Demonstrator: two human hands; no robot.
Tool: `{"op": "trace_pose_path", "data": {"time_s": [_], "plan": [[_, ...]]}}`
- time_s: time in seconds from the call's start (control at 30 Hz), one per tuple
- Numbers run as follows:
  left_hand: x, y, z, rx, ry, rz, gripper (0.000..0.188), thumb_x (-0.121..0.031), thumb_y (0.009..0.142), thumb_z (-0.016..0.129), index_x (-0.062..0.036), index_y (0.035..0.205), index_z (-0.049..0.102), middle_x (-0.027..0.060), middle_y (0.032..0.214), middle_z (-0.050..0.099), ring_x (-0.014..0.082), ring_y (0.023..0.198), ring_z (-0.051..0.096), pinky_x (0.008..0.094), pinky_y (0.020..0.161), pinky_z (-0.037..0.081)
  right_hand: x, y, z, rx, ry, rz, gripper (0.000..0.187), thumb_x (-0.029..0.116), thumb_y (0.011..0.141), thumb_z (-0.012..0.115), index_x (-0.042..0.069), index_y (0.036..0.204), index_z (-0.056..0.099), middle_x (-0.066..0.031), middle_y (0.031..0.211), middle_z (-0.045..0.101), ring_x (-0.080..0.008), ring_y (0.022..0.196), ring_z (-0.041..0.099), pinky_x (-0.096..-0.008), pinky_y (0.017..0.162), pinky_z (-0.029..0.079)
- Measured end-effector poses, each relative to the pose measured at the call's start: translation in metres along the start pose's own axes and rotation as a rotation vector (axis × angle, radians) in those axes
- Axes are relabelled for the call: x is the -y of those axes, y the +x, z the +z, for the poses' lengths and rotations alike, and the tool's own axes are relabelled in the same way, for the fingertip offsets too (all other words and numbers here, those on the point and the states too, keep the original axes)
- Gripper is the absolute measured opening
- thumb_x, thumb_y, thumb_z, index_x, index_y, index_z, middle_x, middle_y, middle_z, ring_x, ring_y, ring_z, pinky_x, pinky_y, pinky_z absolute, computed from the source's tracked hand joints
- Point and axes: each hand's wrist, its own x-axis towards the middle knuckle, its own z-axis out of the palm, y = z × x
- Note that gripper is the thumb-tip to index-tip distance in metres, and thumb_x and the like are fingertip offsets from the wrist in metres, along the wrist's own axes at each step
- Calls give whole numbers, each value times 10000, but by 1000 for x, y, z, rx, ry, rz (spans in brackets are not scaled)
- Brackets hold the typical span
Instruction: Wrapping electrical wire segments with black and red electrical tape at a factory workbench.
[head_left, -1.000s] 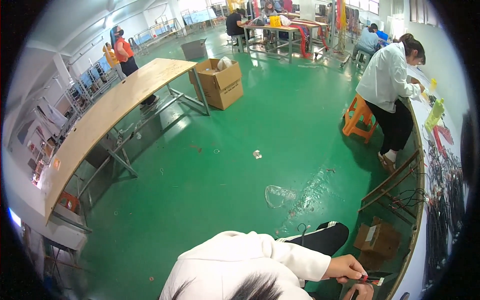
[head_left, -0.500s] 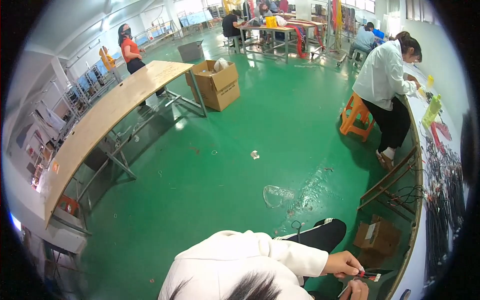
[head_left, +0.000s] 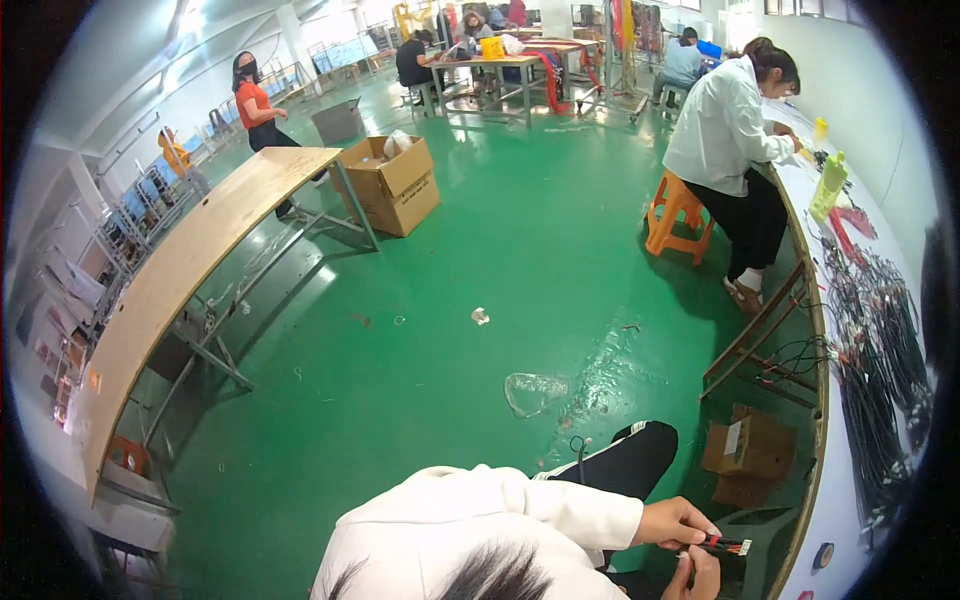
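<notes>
At far left, the wooden bench [head_left: 205, 230] has a smooth tan top bending with the lens, on grey metal legs. Right of it sits a square-sided cardboard carton [head_left: 412, 192] on the glossy green floor [head_left: 450, 270], then a crinkled clear plastic piece [head_left: 535, 393] lying flat.

At near right, the left hand [head_left: 670, 522] is pinched on the thin wire bundle [head_left: 727, 545], black and red strands with a pale blocky connector at the right end. Since a second ago, the right hand [head_left: 696, 572] has drawn from beneath that end toward the left hand, so the work seems centred by the red band. Its fingertips are bunched just below; whether they grip I cannot tell.

Farther right, the white-topped bench [head_left: 845, 515] carries a round tape roll [head_left: 823, 556] and tangled, slim black cables [head_left: 872, 400].
</notes>
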Motion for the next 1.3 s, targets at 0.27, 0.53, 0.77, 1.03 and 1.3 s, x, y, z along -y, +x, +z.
{"op": "trace_pose_path", "data": {"time_s": [0.27,0.53,0.77,1.03,1.3], "plan": [[0,0,3,-140,210,127,303,-150,853,573,-37,1131,614,-29,807,581,24,646,444,172,526,338,6,-13,13,-189,377,499,82,39,815,645,-29,861,645,-84,807,649,-147,714,592,-258,674,485],[-5,-3,5,-110,164,-26,347,-191,891,565,-47,1207,558,-27,858,590,13,663,446,169,549,358,2,-22,15,-234,423,638,103,82,845,618,-20,837,626,-64,753,621,-130,678,554,-249,660,456],[-3,-3,8,-109,25,-45,334,-128,863,566,-21,1180,572,-15,773,576,36,553,375,195,475,299,1,-28,20,-306,536,720,145,122,872,599,-19,837,606,-63,750,608,-124,664,536,-250,641,444],[4,1,-3,-111,382,120,317,-146,876,564,-70,1183,585,55,932,559,134,864,515,255,764,411,0,-25,24,-335,601,764,182,175,901,563,-5,877,580,-50,767,599,-118,685,534,-243,672,439],[-2,-1,3,-148,359,116,305,-124,880,553,-72,1178,589,55,925,557,125,863,519,256,770,416,1,-26,27,-351,592,761,157,150,872,600,-7,871,586,-60,797,616,-131,692,562,-244,660,451]]}}
